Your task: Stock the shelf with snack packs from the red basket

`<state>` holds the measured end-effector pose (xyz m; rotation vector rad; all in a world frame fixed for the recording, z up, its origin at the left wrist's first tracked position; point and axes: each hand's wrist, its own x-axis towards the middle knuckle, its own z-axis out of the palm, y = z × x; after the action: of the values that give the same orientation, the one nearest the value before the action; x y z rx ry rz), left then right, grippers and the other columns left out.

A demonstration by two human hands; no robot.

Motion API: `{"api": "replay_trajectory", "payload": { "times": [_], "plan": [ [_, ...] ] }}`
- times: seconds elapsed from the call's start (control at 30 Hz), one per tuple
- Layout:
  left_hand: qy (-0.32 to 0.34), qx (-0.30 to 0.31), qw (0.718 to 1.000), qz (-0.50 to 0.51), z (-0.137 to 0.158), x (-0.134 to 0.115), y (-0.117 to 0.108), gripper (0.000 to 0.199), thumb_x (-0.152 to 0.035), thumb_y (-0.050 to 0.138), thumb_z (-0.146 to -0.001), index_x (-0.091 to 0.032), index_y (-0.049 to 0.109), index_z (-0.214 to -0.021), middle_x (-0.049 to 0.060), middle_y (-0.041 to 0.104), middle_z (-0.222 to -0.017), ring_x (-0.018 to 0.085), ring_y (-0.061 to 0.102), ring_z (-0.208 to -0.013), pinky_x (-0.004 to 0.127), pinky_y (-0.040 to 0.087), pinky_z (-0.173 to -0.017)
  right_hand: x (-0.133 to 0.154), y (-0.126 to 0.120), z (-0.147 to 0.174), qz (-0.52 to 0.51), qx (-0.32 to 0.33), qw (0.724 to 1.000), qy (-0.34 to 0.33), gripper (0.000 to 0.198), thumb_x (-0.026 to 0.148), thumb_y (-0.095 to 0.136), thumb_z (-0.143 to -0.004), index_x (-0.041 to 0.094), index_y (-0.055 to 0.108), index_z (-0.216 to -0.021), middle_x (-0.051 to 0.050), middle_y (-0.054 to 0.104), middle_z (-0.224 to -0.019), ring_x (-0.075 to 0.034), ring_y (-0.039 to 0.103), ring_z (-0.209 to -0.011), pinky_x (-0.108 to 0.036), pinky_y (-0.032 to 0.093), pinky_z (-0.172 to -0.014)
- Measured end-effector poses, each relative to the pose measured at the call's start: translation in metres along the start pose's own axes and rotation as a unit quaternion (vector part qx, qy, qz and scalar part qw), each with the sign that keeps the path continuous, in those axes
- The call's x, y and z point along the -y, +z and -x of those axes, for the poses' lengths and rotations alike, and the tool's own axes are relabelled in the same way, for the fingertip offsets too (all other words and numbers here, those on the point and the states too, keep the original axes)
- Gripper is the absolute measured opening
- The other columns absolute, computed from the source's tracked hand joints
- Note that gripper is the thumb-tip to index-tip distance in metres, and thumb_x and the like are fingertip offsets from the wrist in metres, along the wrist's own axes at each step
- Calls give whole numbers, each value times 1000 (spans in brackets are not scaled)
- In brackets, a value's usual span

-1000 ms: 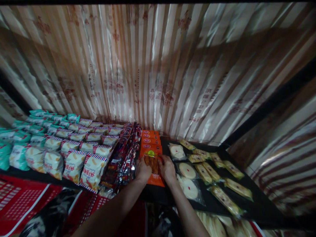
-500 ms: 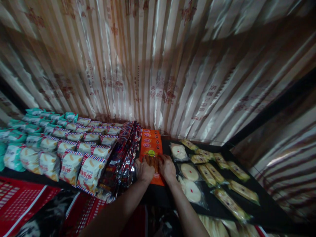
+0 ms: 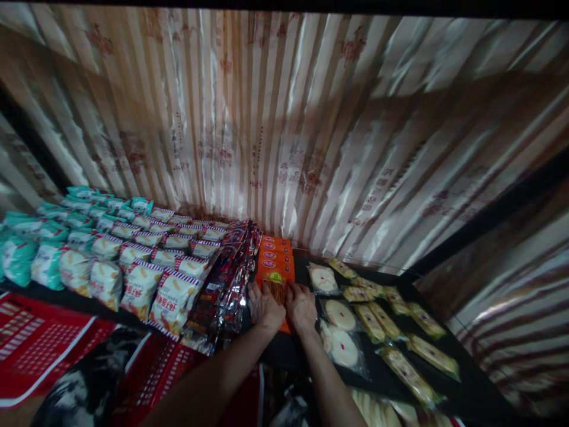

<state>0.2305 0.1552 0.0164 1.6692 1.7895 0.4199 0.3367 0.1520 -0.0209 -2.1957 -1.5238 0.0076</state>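
Just right of the red packs [image 3: 229, 255], the orange packs [image 3: 276, 265] lie overlapped, apparently so each label shows, with left hand [image 3: 265, 308] and right hand [image 3: 301, 307] at the front one's sides, perhaps steadying it, whether gripping I cannot tell.

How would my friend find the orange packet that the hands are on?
Look at the black shelf. Between the dark shiny packets and the flat, round white food is a row of overlapping orange packets. Pick the front packet, between the left hand and right hand: only it shows brown strips and a yellow spot.
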Motion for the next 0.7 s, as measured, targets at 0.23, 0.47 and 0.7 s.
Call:
{"api": "replay_trajectory", "payload": {
  "times": [0.23,0.47,0.7],
  "plan": [
    [180,-28,971,155,60,18,-16,39,-11,40,-78,-18,59,-112,7,52,-127,20,39,-123,32,26,-109,10,-14,43,-121,-16,991,-50,47,35,33,-82,12,60,-112,-14,64,-109,-23,58,-95,-37,45,-84],
    [253,16,932,258,129,110,-22,39,-4,38,-69,-21,64,-94,5,58,-107,17,50,-106,27,38,-96,27,-17,150,-186,154,964,-107,36,27,37,-78,18,64,-100,-10,69,-100,-20,65,-90,-31,50,-80],
    [-63,146,949,273,123,208,-7,23,-7,47,-80,-19,58,-65,2,58,-85,15,54,-87,30,40,-90,77,16,189,-105,451,865,-191,34,12,35,-83,18,67,-94,-9,71,-86,-18,67,-81,-23,47,-70]
  ]
}}
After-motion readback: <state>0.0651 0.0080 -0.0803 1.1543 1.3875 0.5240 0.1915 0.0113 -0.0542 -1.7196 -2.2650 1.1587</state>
